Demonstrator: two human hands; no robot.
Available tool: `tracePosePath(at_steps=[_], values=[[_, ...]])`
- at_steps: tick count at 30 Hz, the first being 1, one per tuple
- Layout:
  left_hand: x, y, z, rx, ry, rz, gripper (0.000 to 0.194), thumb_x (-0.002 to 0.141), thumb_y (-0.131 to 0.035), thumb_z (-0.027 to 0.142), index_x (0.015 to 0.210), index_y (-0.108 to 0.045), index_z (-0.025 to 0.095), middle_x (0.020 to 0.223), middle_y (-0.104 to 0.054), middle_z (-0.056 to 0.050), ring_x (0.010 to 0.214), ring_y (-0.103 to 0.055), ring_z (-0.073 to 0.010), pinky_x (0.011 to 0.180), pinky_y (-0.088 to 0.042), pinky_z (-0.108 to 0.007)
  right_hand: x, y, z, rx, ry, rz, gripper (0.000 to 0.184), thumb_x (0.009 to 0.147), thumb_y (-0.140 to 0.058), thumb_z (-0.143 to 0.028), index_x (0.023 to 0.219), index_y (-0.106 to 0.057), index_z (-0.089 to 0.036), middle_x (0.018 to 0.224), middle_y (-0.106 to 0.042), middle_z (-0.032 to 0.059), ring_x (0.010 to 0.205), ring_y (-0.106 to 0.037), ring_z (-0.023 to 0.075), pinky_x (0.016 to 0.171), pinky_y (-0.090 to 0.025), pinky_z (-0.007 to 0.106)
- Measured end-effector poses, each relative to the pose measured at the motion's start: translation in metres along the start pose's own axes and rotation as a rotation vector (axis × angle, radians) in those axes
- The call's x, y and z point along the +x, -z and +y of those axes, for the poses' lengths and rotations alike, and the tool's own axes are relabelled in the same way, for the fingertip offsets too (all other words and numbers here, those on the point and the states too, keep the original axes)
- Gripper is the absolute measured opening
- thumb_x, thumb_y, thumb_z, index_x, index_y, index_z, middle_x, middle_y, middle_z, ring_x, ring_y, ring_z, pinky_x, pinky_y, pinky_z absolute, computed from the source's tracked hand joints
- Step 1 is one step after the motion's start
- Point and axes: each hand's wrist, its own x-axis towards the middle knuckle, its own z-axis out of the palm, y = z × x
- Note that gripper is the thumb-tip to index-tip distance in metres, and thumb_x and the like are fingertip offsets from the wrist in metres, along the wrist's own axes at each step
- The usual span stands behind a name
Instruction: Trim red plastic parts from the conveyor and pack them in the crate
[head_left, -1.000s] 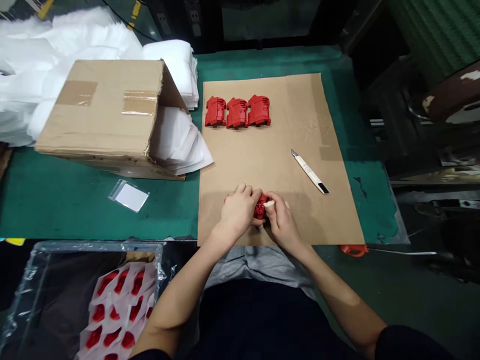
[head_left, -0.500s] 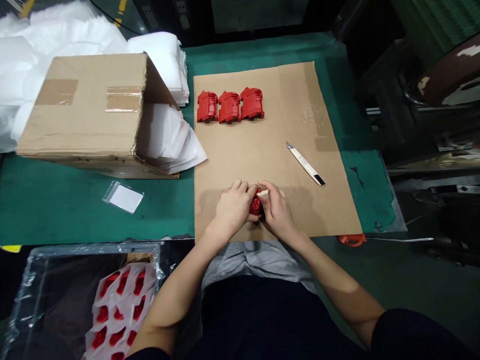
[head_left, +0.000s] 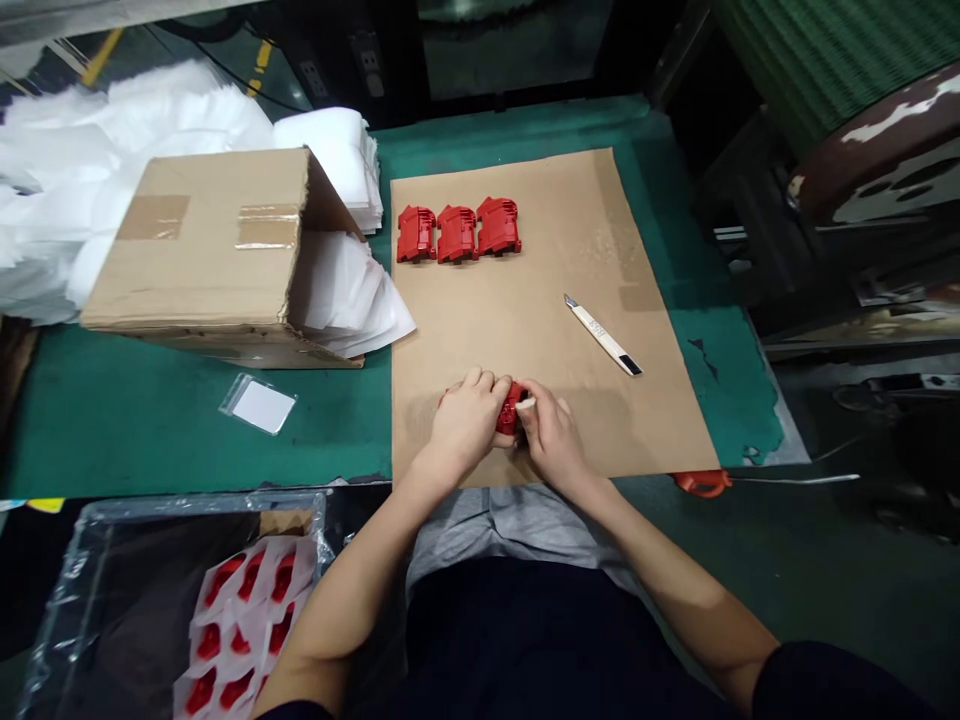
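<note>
Near the front edge of the brown cardboard sheet, my left hand is closed around a red plastic part and covers much of it. My right hand is at the part's right end, thumb and forefinger drawn together. A small cream-coloured piece shows between them, too small to name. Three similar red plastic parts lie in a row farther back on the sheet. To the right of my hands, a white utility knife lies with its blade tip pointing away.
A cardboard box lies on its side at the left, white sheets spilling from its opening. More white foam sheets are stacked behind. A clear sleeve lies in front. Below left, a bin holds several wrapped red parts.
My head view has shifted a little, so the table appears slightly lower. My right thumb and the cream piece sit slightly lower against the red part; my left hand keeps its hold.
</note>
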Motion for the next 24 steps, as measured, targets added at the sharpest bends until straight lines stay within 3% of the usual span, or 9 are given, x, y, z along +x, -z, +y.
tracePosePath(at_steps=[8,14,18,20,24], values=[[-0.002,-0.003,-0.001,-0.026,0.009,0.035,0.052,0.073,-0.076,0.029,0.120,-0.055,0.019,0.109,-0.064,-0.008,0.110,-0.054,-0.0264,0.081,-0.053,-0.035,0.000,0.002,-0.001,-0.015,0.031,-0.013,0.046,0.103,-0.021,-0.044,0.125,-0.050,-0.016,0.118,-0.067,0.0158,0.102,-0.065,0.0241,0.081,-0.048,0.038],[-0.005,-0.002,-0.001,-0.028,-0.003,0.068,0.056,0.070,-0.079,0.031,0.119,-0.056,0.017,0.114,-0.064,-0.010,0.112,-0.055,-0.0265,0.087,-0.052,-0.036,0.022,0.011,-0.001,-0.094,0.124,-0.194,0.039,0.099,-0.030,-0.030,0.124,-0.055,-0.016,0.121,-0.066,0.0163,0.108,-0.063,0.0252,0.086,-0.049,0.041],[-0.012,0.003,0.005,-0.030,0.017,0.126,0.054,0.067,-0.081,0.037,0.112,-0.059,0.017,0.111,-0.066,-0.010,0.111,-0.057,-0.0264,0.088,-0.053,-0.037,0.032,0.020,0.001,-0.115,0.152,-0.102,0.037,0.099,-0.032,-0.029,0.127,-0.054,-0.017,0.118,-0.068,0.0136,0.102,-0.066,0.0219,0.085,-0.051,0.038],[-0.018,0.007,0.008,-0.035,0.057,0.185,0.061,0.067,-0.082,0.039,0.118,-0.057,0.015,0.112,-0.067,-0.011,0.111,-0.059,-0.0268,0.088,-0.053,-0.037,0.034,0.026,0.007,-0.129,0.134,-0.022,0.039,0.100,-0.031,-0.029,0.128,-0.054,-0.014,0.113,-0.068,0.0154,0.099,-0.067,0.0225,0.084,-0.053,0.039],[-0.034,0.014,0.015,-0.151,0.166,0.398,0.066,0.076,-0.074,0.038,0.131,-0.048,0.012,0.119,-0.066,-0.014,0.113,-0.059,-0.0280,0.094,-0.051,-0.042,0.025,0.044,0.019,-0.153,0.090,0.111,0.047,0.100,-0.029,-0.042,0.122,-0.059,-0.012,0.111,-0.067,0.0219,0.106,-0.065,0.0313,0.088,-0.051,0.051]])
